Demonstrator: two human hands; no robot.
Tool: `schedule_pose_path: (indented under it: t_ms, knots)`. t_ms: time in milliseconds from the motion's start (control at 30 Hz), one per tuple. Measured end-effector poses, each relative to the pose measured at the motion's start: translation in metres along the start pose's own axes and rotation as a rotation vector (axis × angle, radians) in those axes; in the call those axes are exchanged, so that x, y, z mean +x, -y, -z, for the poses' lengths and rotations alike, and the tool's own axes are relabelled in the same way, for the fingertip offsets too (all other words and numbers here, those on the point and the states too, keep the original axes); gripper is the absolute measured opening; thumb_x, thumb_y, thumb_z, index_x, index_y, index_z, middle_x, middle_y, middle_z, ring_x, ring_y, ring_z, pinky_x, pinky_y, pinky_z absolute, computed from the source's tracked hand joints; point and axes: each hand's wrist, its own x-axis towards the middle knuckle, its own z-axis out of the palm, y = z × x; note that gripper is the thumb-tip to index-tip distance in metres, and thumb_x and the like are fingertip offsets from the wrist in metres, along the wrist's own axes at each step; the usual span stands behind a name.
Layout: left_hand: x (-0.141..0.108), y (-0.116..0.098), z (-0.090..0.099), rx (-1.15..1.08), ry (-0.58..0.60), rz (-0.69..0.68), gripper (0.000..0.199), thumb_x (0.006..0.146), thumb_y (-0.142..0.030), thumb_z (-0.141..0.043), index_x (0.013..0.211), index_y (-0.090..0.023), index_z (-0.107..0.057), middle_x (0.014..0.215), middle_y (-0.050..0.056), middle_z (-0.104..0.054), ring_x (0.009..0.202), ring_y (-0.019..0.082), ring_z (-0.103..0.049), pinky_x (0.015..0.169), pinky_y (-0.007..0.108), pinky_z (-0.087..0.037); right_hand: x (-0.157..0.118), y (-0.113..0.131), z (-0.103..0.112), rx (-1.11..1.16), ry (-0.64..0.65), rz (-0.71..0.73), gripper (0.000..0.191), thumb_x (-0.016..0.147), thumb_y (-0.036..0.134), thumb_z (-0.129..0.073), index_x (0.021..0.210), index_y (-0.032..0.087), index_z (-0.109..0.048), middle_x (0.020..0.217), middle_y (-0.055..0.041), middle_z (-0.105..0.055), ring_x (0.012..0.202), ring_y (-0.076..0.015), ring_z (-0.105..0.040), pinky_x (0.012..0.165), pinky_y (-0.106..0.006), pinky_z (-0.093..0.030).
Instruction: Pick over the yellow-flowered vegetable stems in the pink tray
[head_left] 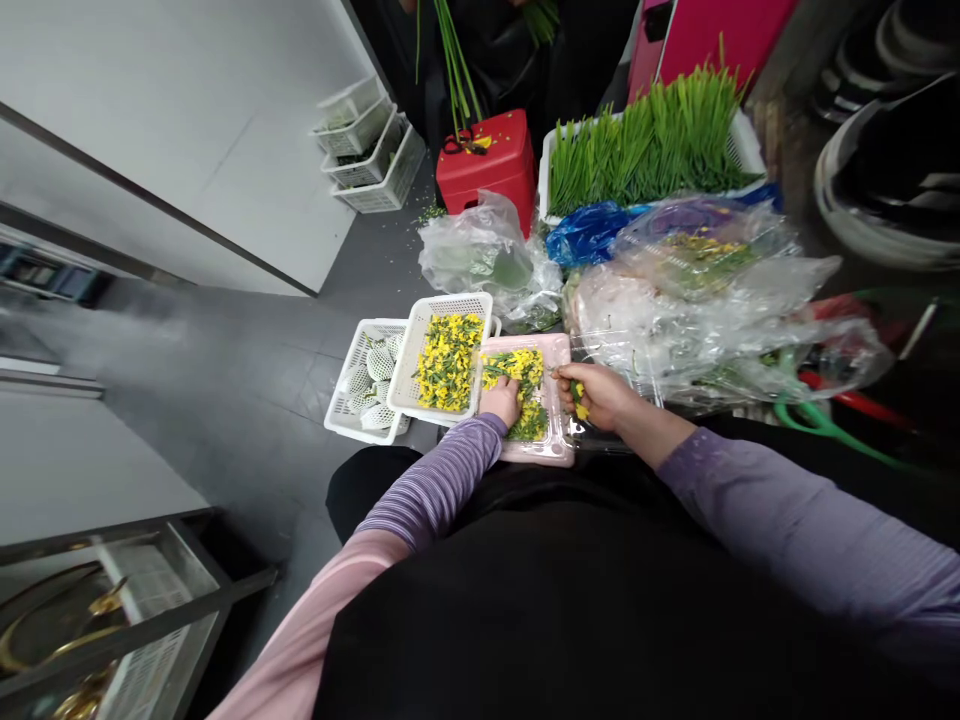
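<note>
My left hand (501, 401) is over a pink tray (556, 400), its fingers curled down among small yellow flowers with green stems (529, 421). Its fingertips are hidden, so their grip is not visible. Just right of the tray, my right hand (598, 396) is closed around a few yellow flowers (579, 398), with thumb and finger pinched together. To the left of the pink tray, a white perforated basket (402, 382) holds many more yellow flowers. It overlaps another white basket (339, 411) containing rounded items in white foam nets (380, 362).
Plastic bags (626, 310) lie at the right, beside green-handled scissors (814, 418). Behind are a red box (487, 172) with dark scissors (459, 143), a basket of upright green stalks (652, 145), and stacked white baskets (379, 190). A person in dark clothes is at the top.
</note>
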Motion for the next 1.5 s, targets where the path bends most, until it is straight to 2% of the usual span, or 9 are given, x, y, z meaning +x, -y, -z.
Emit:
schedule_pose_path:
  t_ms: [167, 333, 500, 600, 733, 967, 1200, 1400, 1500]
  knots:
    - [-0.003, 0.000, 0.012, -0.436, -0.119, 0.125, 0.018, 0.069, -0.021, -0.059, 0.085, -0.013, -0.059, 0.080, 0.005, -0.058, 0.078, 0.014, -0.056, 0.075, 0.027, -0.044, 0.003, -0.006, 0.004, -0.126, -0.007, 0.093, 0.008, 0.066, 0.020, -0.055, 0.071, 0.015, -0.051, 0.049, 0.0048, -0.039, 0.037, -0.0056, -0.033, 0.035, -0.020, -0.024]
    - [-0.030, -0.019, 0.045, -1.197, 0.057, 0.267, 0.029, 0.064, -0.033, -0.065, 0.080, -0.010, -0.058, 0.052, -0.003, -0.052, 0.044, 0.007, -0.049, 0.047, 0.022, -0.045, 0.008, -0.021, 0.007, -0.565, -0.031, 0.247, 0.024, 0.059, 0.026, -0.064, 0.080, 0.017, -0.059, 0.050, 0.0065, -0.044, 0.037, -0.0042, -0.031, 0.035, -0.018, -0.024]
    - [-0.054, -0.033, 0.058, -1.429, 0.027, 0.273, 0.038, 0.052, -0.039, -0.073, 0.068, -0.009, -0.056, 0.051, -0.002, -0.053, 0.044, 0.007, -0.050, 0.042, 0.019, -0.044, 0.006, -0.028, 0.002, -0.623, 0.012, 0.274, 0.033, 0.058, 0.036, -0.065, 0.085, 0.018, -0.060, 0.054, 0.0061, -0.047, 0.039, -0.0046, -0.033, 0.037, -0.018, -0.027]
    - [-0.059, -0.039, 0.051, -1.452, -0.072, 0.284, 0.037, 0.055, -0.041, -0.070, 0.066, -0.009, -0.054, 0.051, -0.002, -0.052, 0.044, 0.007, -0.051, 0.042, 0.020, -0.045, 0.004, -0.031, 0.000, -0.621, -0.007, 0.281, 0.032, 0.058, 0.035, -0.065, 0.084, 0.017, -0.060, 0.052, 0.0061, -0.047, 0.038, -0.0050, -0.033, 0.037, -0.018, -0.028]
    - [-0.063, -0.040, 0.043, -1.276, -0.205, 0.215, 0.031, 0.067, -0.036, -0.062, 0.084, -0.011, -0.058, 0.053, -0.003, -0.053, 0.043, 0.007, -0.048, 0.044, 0.021, -0.044, 0.000, -0.036, -0.005, -0.643, -0.065, 0.346, 0.027, 0.058, 0.029, -0.063, 0.083, 0.017, -0.061, 0.052, 0.0053, -0.049, 0.037, -0.0051, -0.034, 0.037, -0.019, -0.026]
    - [-0.065, -0.025, 0.063, -0.574, -0.312, -0.222, 0.017, 0.075, -0.026, -0.054, 0.087, -0.017, -0.063, 0.087, 0.007, -0.063, 0.085, 0.015, -0.056, 0.080, 0.028, -0.044, -0.002, -0.025, -0.006, -0.655, 0.006, 0.253, 0.021, 0.056, 0.022, -0.061, 0.076, 0.015, -0.061, 0.038, 0.0081, -0.038, 0.034, -0.0055, -0.031, 0.035, -0.019, -0.022]
    - [-0.067, -0.018, 0.075, -0.420, -0.172, -0.415, 0.020, 0.074, -0.012, -0.049, 0.089, -0.015, -0.062, 0.090, 0.008, -0.061, 0.091, 0.016, -0.055, 0.084, 0.029, -0.042, -0.002, -0.020, -0.004, -0.659, 0.124, 0.145, 0.015, 0.054, 0.017, -0.061, 0.069, 0.015, -0.060, 0.038, 0.0075, -0.039, 0.034, -0.0053, -0.032, 0.034, -0.019, -0.023]
    - [-0.062, -0.011, 0.081, -0.881, 0.266, -0.106, 0.018, 0.074, -0.026, -0.055, 0.081, -0.011, -0.061, 0.059, 0.002, -0.058, 0.047, 0.009, -0.054, 0.053, 0.024, -0.047, -0.004, -0.022, -0.004, -0.665, 0.285, 0.007, 0.015, 0.053, 0.012, -0.056, 0.068, 0.015, -0.058, 0.037, 0.0080, -0.037, 0.033, -0.0041, -0.028, 0.034, -0.018, -0.019]
    - [-0.053, 0.000, 0.073, -0.974, 0.415, 0.056, 0.023, 0.072, -0.030, -0.058, 0.083, -0.010, -0.059, 0.047, -0.001, -0.053, 0.041, 0.009, -0.052, 0.047, 0.021, -0.044, -0.004, -0.020, -0.004, -0.568, 0.295, -0.066, 0.019, 0.052, 0.010, -0.055, 0.070, 0.015, -0.057, 0.036, 0.0083, -0.035, 0.033, -0.0038, -0.026, 0.034, -0.018, -0.018]
